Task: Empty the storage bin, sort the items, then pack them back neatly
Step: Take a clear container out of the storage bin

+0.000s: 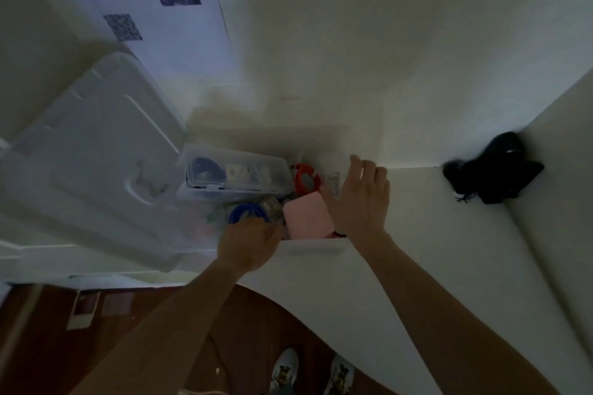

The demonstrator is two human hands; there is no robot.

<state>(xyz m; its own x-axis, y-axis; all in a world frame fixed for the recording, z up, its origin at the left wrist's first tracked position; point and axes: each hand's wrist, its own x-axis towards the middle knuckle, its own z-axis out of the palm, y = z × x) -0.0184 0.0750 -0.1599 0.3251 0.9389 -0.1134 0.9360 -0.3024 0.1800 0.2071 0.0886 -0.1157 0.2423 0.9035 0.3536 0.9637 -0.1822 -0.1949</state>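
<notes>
- White plastic storage bin (308,248) is seen on the white surface (449,234), its translucent lid (90,163) propped at the left.
- Inside are held a clear lidded plastic box (234,171), a blue cable coil (248,213), a pink flat pad (306,218) and a red object (305,178).
- The left hand (250,245) is curled down by the blue coil; whether it is gripped cannot be told.
- The right hand (359,202) is held over the bin's right side, fingers spread and relaxed.
</notes>
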